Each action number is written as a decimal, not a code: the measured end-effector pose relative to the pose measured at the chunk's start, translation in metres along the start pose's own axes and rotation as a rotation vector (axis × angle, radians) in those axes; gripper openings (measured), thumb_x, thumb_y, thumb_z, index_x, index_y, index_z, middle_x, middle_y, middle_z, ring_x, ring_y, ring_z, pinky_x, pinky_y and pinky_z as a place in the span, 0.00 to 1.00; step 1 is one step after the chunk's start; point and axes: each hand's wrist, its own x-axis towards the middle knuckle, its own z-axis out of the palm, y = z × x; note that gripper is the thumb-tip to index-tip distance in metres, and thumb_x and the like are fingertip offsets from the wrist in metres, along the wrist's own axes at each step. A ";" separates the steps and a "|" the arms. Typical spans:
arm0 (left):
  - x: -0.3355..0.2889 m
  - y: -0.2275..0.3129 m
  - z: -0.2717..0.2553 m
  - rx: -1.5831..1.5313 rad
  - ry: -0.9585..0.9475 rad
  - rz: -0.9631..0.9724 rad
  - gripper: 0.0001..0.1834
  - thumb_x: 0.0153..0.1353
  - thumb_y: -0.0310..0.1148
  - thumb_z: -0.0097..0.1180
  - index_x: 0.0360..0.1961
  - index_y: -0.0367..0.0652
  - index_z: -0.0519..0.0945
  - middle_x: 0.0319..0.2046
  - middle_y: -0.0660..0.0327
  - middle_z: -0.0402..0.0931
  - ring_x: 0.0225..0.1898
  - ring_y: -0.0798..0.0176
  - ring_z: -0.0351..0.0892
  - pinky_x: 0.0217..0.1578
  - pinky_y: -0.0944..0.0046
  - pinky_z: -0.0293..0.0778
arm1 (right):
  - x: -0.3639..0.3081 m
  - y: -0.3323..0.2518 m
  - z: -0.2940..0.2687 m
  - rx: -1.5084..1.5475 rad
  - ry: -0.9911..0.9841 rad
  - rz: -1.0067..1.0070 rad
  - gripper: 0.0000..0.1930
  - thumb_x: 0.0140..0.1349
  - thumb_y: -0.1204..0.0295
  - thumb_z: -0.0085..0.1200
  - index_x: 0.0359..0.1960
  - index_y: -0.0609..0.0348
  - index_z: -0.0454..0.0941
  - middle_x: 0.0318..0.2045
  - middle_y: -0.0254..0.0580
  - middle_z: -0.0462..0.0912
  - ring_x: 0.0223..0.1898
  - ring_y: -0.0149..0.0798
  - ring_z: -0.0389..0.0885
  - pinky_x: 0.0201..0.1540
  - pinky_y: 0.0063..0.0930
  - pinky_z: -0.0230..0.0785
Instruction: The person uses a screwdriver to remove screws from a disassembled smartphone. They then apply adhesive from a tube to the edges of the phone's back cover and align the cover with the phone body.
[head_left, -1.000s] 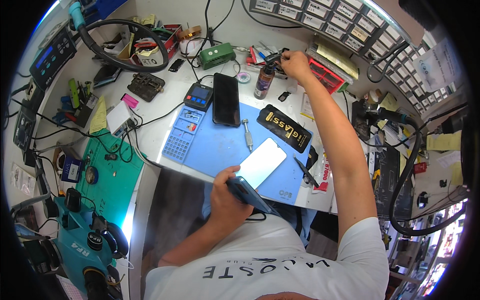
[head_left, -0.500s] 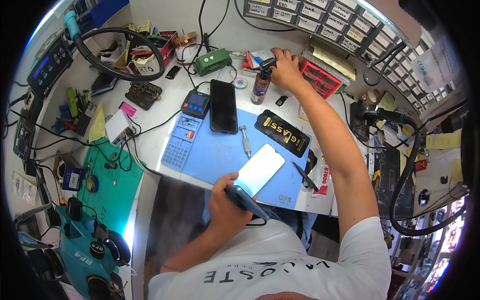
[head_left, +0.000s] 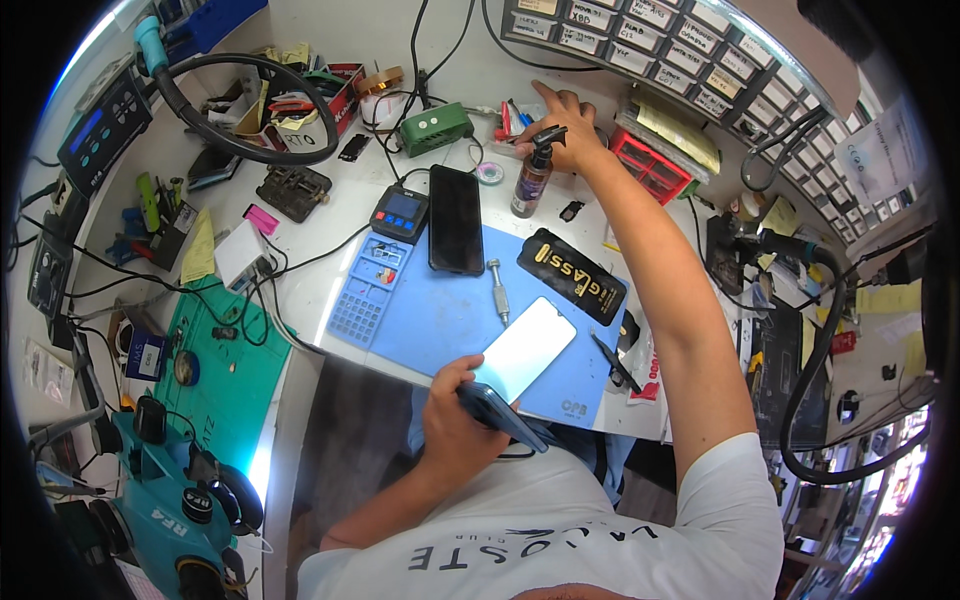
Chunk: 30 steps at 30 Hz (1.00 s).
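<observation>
Holding a dark blue phone [head_left: 502, 415] in the left hand [head_left: 447, 422], closed snugly around one end, tilted, near the front edge of the blue mat [head_left: 430, 318]. Spreading the fingers of the right hand [head_left: 572, 138] wide behind the spray bottle [head_left: 532, 188], right by some red and blue bits [head_left: 512, 118]. Not seeing anything pinched over there. Not able to tell about contact with the spray head, either (looking super close from this angle).

Looking like a one-handed reach over a crowded spot, so, judging from here, should be going around the upright bottle instead of across, and should be watching out for a wrist bump. Ideally should be using just the fingertips back there, then lifting straight up before swinging clear.

As for the left side, should be gripping the phone by its edges, firmly but without squeezing. With a bright white phone-shaped panel [head_left: 527, 350] lying on the mat just beyond, should be holding that tilted edge off the panel to be avoiding scuffs. Also should be minding the metal driver [head_left: 498, 291] and the slim black tool [head_left: 614, 362], both lying loose near the panel.
</observation>
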 end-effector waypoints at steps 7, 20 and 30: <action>0.002 -0.001 0.001 0.006 0.011 0.030 0.43 0.52 0.27 0.78 0.57 0.46 0.55 0.58 0.42 0.75 0.48 0.48 0.87 0.45 0.55 0.84 | 0.007 0.004 0.026 -0.040 0.070 0.032 0.13 0.49 0.66 0.71 0.39 0.37 0.93 0.77 0.49 0.63 0.74 0.58 0.60 0.71 0.61 0.55; -0.002 0.002 0.005 -0.012 0.021 0.005 0.44 0.51 0.26 0.78 0.57 0.44 0.54 0.59 0.41 0.73 0.53 0.51 0.82 0.53 0.54 0.78 | -0.041 -0.001 -0.012 0.362 0.406 0.055 0.15 0.54 0.80 0.63 0.44 0.63 0.88 0.47 0.67 0.85 0.45 0.66 0.84 0.51 0.50 0.80; -0.008 -0.006 0.009 0.045 0.017 0.091 0.42 0.52 0.31 0.78 0.55 0.37 0.56 0.60 0.42 0.72 0.55 0.52 0.79 0.54 0.58 0.75 | -0.206 -0.042 -0.075 0.494 0.549 0.307 0.10 0.66 0.74 0.62 0.47 0.58 0.89 0.37 0.56 0.87 0.39 0.54 0.88 0.44 0.42 0.80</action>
